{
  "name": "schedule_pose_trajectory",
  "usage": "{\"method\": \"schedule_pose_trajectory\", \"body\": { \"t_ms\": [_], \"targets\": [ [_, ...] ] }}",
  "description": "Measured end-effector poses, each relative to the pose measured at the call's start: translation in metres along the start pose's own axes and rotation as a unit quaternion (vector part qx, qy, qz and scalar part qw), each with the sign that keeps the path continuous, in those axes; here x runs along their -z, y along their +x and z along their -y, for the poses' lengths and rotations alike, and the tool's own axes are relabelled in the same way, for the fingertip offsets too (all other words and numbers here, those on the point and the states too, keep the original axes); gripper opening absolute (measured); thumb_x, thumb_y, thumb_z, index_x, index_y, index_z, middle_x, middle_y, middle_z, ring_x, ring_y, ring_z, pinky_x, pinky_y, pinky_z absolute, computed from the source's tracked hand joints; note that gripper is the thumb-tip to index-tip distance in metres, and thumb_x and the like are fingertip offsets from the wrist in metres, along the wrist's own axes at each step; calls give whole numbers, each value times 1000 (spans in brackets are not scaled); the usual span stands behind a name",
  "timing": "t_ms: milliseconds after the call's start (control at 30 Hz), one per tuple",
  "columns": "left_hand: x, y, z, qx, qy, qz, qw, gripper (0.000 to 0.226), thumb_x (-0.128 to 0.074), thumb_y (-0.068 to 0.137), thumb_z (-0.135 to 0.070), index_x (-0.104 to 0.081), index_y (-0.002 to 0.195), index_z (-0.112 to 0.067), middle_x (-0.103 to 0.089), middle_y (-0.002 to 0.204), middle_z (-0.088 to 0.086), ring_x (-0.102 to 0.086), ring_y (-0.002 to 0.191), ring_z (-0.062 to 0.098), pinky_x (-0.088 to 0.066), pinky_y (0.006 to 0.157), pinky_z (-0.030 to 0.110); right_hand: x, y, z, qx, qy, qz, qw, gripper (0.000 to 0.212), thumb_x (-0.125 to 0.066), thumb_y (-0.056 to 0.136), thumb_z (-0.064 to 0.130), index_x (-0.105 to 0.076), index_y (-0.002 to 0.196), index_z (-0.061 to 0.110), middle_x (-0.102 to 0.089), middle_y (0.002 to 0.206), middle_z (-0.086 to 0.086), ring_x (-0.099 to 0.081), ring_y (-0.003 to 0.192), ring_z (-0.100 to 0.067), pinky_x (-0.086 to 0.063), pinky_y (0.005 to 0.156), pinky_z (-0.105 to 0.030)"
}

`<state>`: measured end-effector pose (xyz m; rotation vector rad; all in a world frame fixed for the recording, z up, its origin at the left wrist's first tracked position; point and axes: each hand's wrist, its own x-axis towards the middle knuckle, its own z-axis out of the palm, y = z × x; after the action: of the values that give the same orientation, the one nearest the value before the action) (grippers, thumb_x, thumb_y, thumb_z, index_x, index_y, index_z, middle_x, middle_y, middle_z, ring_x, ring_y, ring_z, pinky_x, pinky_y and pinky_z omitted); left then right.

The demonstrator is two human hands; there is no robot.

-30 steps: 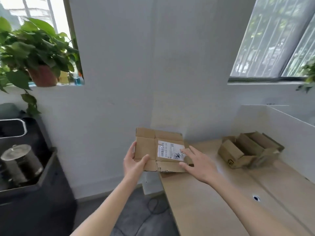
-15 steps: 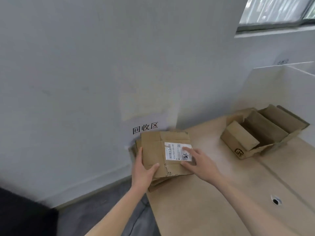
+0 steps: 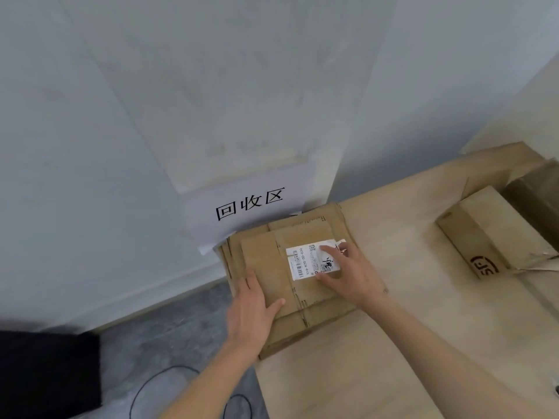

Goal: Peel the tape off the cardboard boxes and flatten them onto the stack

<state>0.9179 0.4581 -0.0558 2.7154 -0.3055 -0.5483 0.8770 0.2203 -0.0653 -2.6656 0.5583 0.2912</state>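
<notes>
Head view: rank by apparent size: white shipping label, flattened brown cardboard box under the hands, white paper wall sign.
1. Flattened brown cardboard box, largest.
2. White paper wall sign with black characters.
3. White shipping label, smallest, partly covered by the right hand.

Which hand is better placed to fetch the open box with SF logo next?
The right hand, probably. The open SF box sits on the table's right side, while the left hand rests at the flattened stack's left edge.

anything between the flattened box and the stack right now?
Nothing visible. The flattened box already lies on the stack, with the left hand on its near-left edge and the right hand flat on its label.
</notes>
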Motion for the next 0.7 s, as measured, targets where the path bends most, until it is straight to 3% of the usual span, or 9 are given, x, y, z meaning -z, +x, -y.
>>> {"method": "schedule_pose_trajectory", "body": {
  "t_ms": [33, 167, 267, 333, 467, 700],
  "targets": [
    [-1, 2, -1, -11, 41, -11, 999, 96, -56, 91, -68, -15, 156, -12, -36, 149, 7, -50, 128, 21, -48, 93, 30, -4, 2, -3, 2, -5, -4, 1000, 70, -63, 85, 68, -43, 148, 43, -40, 146, 3, -52, 123, -19, -54, 87, -37],
    [-12, 11, 10, -102, 122, -60, 985, 92, -45, 90, -75, -27, 158, -15, -22, 164, 8, -31, 148, 25, -27, 120, 40, -8, 3, -5, 21, -23, -25, 999, 70, -57, 85, 70, -44, 147, 42, -35, 156, 3, -41, 141, -20, -46, 104, -41],
    [-14, 20, 15, -150, 143, -29, 978, 93, -24, 90, -77, -14, 162, -19, 1, 170, 3, -6, 156, 22, -4, 125, 41, -6, 3, -1, 21, -32, -7, 999, 70, -56, 90, 67, -37, 152, 41, -21, 165, 9, -25, 151, -17, -34, 117, -45],
    [-13, 24, 16, -147, 133, 5, 980, 93, -20, 91, -77, 0, 163, -21, 14, 168, -1, 9, 156, 18, 6, 124, 38, -4, 4, 1, 19, -44, 0, 999, 71, -53, 91, 67, -33, 154, 41, -18, 167, 11, -21, 153, -16, -31, 120, -44],
    [-5, 22, 10, -142, 119, 7, 983, 93, -38, 95, -72, 2, 163, -22, 12, 170, -1, 9, 156, 18, 6, 125, 37, 2, 1, 8, 15, -56, 5, 998, 73, -52, 93, 66, -30, 156, 38, -16, 169, 7, -18, 155, -18, -23, 123, -43],
    [26, -1, -4, -167, 122, -26, 978, 87, -42, 97, -68, -6, 163, -23, 4, 171, -1, -3, 157, 20, -2, 127, 38, 38, -32, 26, 17, -70, -34, 997, 71, -54, 96, 60, -30, 158, 35, -16, 170, 5, -21, 154, -19, -18, 124, -39]
  ]
}}
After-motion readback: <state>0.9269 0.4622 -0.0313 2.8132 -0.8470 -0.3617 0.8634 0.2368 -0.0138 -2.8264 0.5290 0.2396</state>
